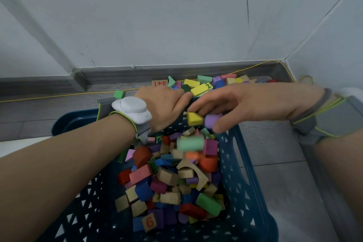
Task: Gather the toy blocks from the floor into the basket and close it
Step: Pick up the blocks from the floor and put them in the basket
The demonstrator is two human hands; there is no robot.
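White wall (pixel 157 15), dark vertical scuff at 1 o'clock (pixel 247 0). Grey skirting board (pixel 176 71) along its foot. Thin yellow cord (pixel 59 95) across grey floor (pixel 275 143), from 9 to 2 o'clock.

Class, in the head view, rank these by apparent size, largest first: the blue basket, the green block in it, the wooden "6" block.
1. Blue basket
2. Green block
3. "6" block, though it sits nearer the camera, so the last two are uncertain.
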